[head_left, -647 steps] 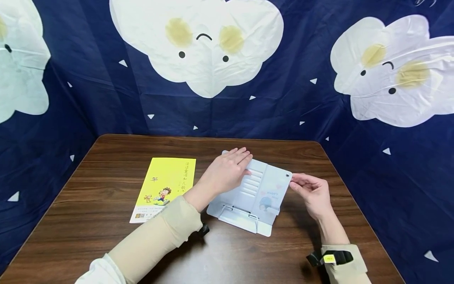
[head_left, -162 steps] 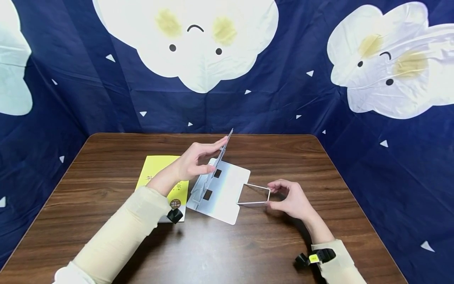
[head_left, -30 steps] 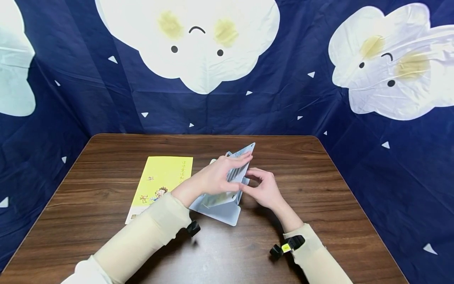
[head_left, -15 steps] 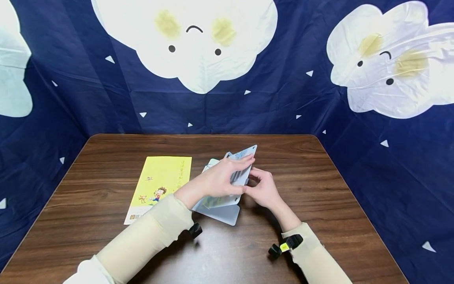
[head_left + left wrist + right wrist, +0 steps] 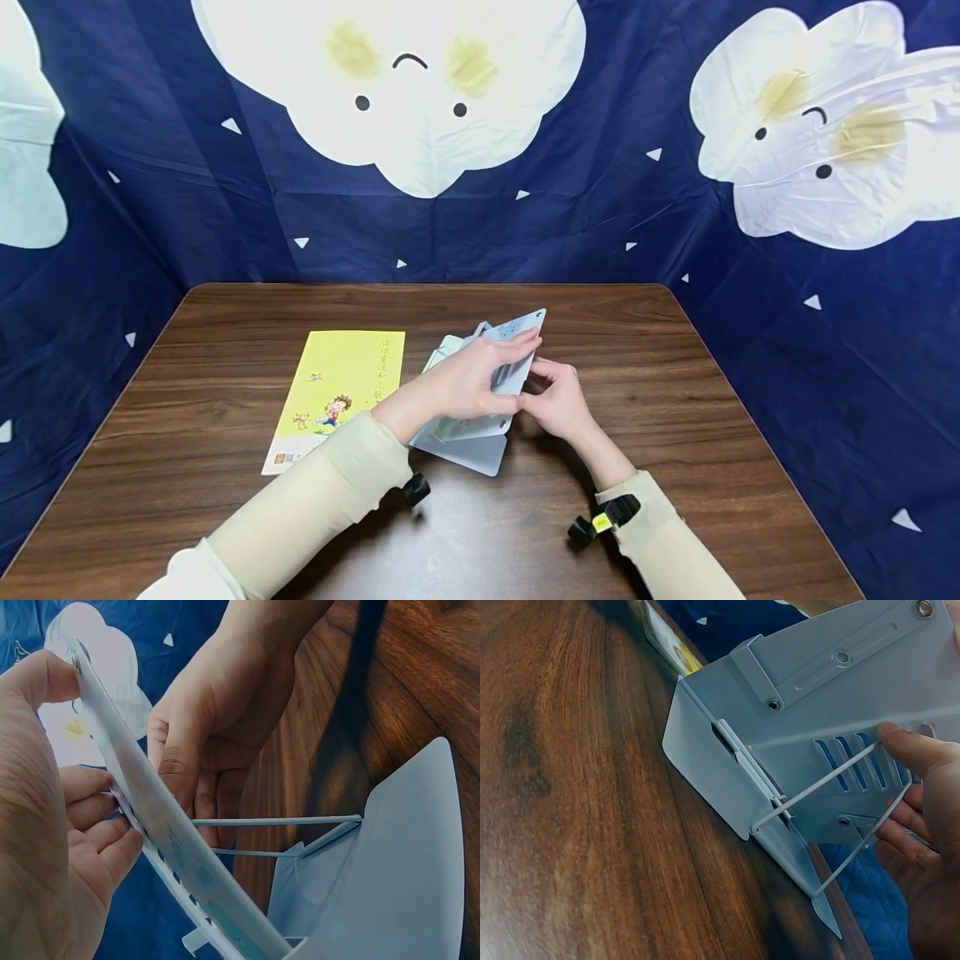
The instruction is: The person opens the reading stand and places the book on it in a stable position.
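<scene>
A pale blue metal book stand (image 5: 474,452) stands partly unfolded on the table, its slotted back panel (image 5: 810,712) raised at a slant over the flat base plate (image 5: 416,847). My left hand (image 5: 471,379) holds the panel from its front side, thumb and fingertips at the upper edge. Behind the panel, my right hand (image 5: 557,402) pinches the end of the white wire support (image 5: 817,784). In the right wrist view that wire runs from the base up to the row of slots (image 5: 851,761), with the thumb right at them. The head view hides the wire.
A yellow children's book (image 5: 341,379) lies on the wooden table (image 5: 187,400) left of the stand, partly behind my left sleeve. A dark blue cloth with white clouds (image 5: 450,225) hangs behind the table.
The stand, earlier folded out nearly flat, now has its panel raised. The wire support, stretched out rightward before, now meets the panel's back. Lately the panel has shifted slightly right.
</scene>
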Demonstrator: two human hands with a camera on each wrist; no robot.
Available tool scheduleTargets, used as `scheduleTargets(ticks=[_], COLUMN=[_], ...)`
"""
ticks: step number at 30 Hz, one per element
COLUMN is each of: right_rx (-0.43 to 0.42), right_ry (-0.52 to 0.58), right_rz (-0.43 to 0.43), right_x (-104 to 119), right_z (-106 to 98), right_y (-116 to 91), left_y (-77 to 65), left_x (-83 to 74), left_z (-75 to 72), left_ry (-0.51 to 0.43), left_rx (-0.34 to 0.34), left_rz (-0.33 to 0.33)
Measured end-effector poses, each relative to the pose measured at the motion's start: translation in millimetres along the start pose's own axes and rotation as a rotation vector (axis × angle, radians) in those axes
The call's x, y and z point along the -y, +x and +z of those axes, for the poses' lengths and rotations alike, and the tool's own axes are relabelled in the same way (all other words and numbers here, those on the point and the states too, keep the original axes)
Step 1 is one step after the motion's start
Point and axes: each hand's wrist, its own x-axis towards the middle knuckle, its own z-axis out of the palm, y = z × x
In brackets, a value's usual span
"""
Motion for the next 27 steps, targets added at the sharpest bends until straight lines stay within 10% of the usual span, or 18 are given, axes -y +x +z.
scheduleTargets(ticks=[27], right_rx=[0.004], right_ry=[0.007], right_rz=[0.005], right_x=[-5.0], right_z=[-2.4], right_y=[-2.3], left_y=[-2.7], left_x=[2.8], left_z=[1.2], left_ry=[-0.011], left_rx=[0.016], left_rz=[0.015])
